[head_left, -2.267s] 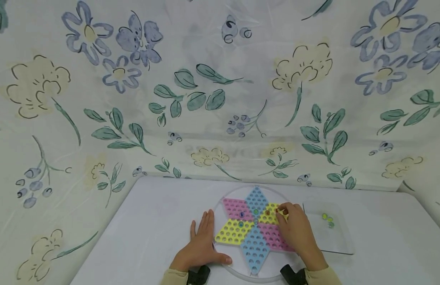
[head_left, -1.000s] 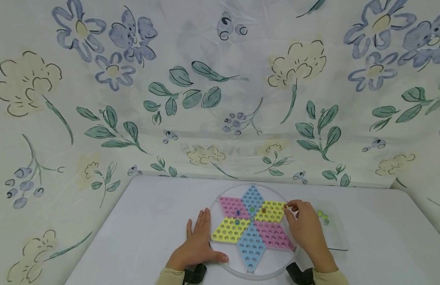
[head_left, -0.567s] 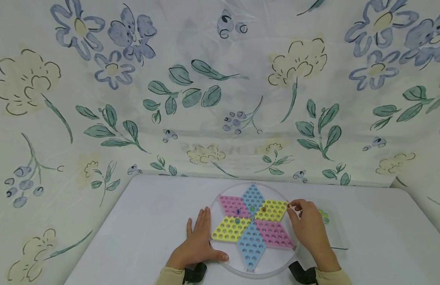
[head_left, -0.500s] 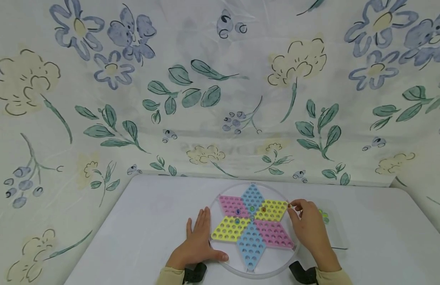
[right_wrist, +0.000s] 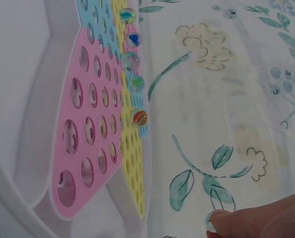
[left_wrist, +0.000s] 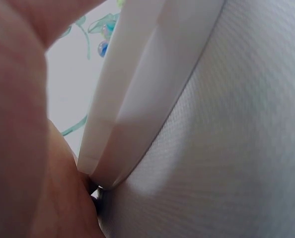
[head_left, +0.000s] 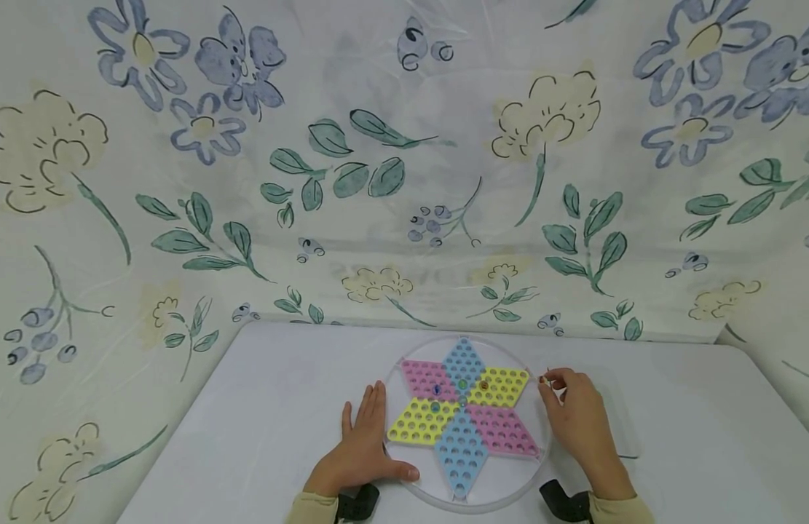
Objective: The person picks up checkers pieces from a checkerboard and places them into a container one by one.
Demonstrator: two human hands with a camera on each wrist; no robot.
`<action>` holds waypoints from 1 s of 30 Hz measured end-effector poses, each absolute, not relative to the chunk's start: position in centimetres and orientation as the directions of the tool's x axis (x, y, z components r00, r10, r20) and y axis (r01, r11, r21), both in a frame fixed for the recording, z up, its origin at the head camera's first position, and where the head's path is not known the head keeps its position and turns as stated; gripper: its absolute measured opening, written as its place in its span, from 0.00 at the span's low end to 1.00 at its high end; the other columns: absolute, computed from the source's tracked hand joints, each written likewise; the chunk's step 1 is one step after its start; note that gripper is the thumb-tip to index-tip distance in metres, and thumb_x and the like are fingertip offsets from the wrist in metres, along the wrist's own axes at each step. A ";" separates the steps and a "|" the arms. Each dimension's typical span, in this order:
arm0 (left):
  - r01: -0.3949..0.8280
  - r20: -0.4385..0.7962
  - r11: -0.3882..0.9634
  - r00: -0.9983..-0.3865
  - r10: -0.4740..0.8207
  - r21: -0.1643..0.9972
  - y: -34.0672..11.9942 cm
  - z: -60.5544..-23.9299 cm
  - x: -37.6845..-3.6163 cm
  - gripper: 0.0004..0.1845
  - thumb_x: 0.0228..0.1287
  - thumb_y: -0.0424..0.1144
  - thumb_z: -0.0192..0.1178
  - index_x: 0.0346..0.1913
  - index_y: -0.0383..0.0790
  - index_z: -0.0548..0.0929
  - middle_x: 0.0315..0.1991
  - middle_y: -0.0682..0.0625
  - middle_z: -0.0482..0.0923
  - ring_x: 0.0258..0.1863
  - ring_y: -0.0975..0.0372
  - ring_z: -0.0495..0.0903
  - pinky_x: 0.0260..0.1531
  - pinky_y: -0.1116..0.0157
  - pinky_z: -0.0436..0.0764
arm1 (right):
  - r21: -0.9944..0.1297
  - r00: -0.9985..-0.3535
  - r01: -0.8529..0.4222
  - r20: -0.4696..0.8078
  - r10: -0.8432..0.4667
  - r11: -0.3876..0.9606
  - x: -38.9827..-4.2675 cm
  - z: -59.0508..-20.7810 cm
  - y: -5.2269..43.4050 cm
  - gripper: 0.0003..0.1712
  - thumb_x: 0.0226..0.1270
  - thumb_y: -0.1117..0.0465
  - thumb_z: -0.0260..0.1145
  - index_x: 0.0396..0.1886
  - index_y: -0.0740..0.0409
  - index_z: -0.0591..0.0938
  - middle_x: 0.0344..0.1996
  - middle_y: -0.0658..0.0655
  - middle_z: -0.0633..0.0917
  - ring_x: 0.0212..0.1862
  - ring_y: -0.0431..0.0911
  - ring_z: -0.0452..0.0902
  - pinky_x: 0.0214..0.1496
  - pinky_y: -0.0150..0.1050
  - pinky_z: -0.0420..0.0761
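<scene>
Taking the star board as my landmark, I start at its left edge. My left hand lies flat on the tabletop there, fingers straight and together, holding nothing, with the thumb against the board's clear round rim. The left wrist view shows only that white rim butted up to my skin, so I judge this hand is steadying the board.

On the board itself, a handful of marbles sit in holes near the centre; the right wrist view shows them in a line, the orange-swirl marble nearest my right side.

Just off the board's right yellow point is my right hand, raised slightly, thumb and forefinger pinched closed on a small clear marble. In the head view the marble is too small to make out between the fingertips. It sits at the very tips, clear of the board and not over any hole.

I judge the marble to be glass: hard, light, smooth and slippery, quick to roll away if it drops on the tabletop. A pinch across its widest part is the only sensible hold, firm enough that it cannot squirt out.

Further right of the board, a clear tray lies partly behind that hand.
</scene>
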State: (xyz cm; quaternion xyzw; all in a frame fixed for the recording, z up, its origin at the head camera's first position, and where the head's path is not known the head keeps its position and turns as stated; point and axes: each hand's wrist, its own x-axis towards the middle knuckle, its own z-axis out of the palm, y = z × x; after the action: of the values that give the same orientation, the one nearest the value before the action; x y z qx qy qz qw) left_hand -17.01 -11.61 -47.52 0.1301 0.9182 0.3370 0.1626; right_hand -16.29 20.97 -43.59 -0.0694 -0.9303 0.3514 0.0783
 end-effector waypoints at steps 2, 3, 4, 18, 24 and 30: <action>0.130 -0.211 0.738 -0.913 0.350 0.662 -11.6 -47.4 -17.0 0.79 0.38 0.64 0.80 0.78 0.24 0.37 0.80 0.31 0.34 0.79 0.41 0.31 0.68 0.36 0.25 | -0.664 -0.977 0.078 0.097 0.188 0.744 -16.4 -43.7 21.2 0.17 0.73 0.63 0.63 0.54 0.71 0.80 0.41 0.65 0.80 0.40 0.54 0.74 0.39 0.45 0.76; 0.131 -0.210 0.738 -0.912 0.351 0.662 -11.6 -47.4 -17.0 0.79 0.38 0.64 0.80 0.78 0.24 0.37 0.80 0.31 0.34 0.79 0.41 0.31 0.68 0.36 0.25 | -0.664 -0.977 0.079 0.095 0.189 0.744 -16.4 -43.7 21.2 0.17 0.73 0.63 0.63 0.54 0.71 0.80 0.41 0.66 0.80 0.41 0.54 0.74 0.39 0.45 0.77; 0.132 -0.211 0.738 -0.912 0.352 0.662 -11.6 -47.4 -17.0 0.79 0.39 0.64 0.80 0.78 0.24 0.37 0.80 0.31 0.33 0.79 0.41 0.30 0.68 0.36 0.24 | -0.664 -0.977 0.083 0.091 0.191 0.744 -16.4 -43.8 21.3 0.17 0.73 0.63 0.62 0.54 0.71 0.80 0.41 0.66 0.80 0.41 0.54 0.75 0.39 0.46 0.77; 0.138 -0.212 0.746 -0.911 0.353 0.651 -11.6 -47.5 -17.1 0.79 0.39 0.64 0.79 0.78 0.24 0.36 0.80 0.31 0.33 0.79 0.42 0.31 0.68 0.36 0.25 | -0.655 -0.975 0.116 0.069 0.212 0.747 -16.7 -44.2 21.8 0.17 0.73 0.61 0.62 0.53 0.71 0.80 0.40 0.65 0.80 0.40 0.54 0.75 0.40 0.47 0.77; 0.131 -0.215 0.743 -0.912 0.350 0.656 -11.5 -47.5 -17.1 0.80 0.38 0.64 0.80 0.78 0.24 0.36 0.80 0.31 0.33 0.79 0.41 0.31 0.68 0.36 0.24 | -0.656 -0.974 0.133 0.053 0.222 0.743 -16.9 -44.3 22.0 0.16 0.74 0.62 0.61 0.53 0.71 0.80 0.41 0.66 0.79 0.41 0.54 0.74 0.41 0.47 0.77; 0.128 -0.212 0.743 -0.914 0.345 0.657 -11.5 -47.6 -17.0 0.80 0.37 0.63 0.81 0.78 0.24 0.37 0.80 0.31 0.34 0.79 0.41 0.31 0.68 0.36 0.24 | -0.655 -0.972 0.134 0.059 0.226 0.744 -16.8 -44.0 22.2 0.16 0.73 0.62 0.61 0.52 0.71 0.80 0.40 0.65 0.80 0.40 0.54 0.74 0.39 0.45 0.75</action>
State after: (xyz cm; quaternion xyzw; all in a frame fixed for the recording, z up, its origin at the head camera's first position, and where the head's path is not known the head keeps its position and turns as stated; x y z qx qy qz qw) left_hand -17.02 -11.52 -47.57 0.1287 0.9193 0.3347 0.1624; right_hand -16.75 22.20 -44.02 -0.0966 -0.9313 0.3447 0.0672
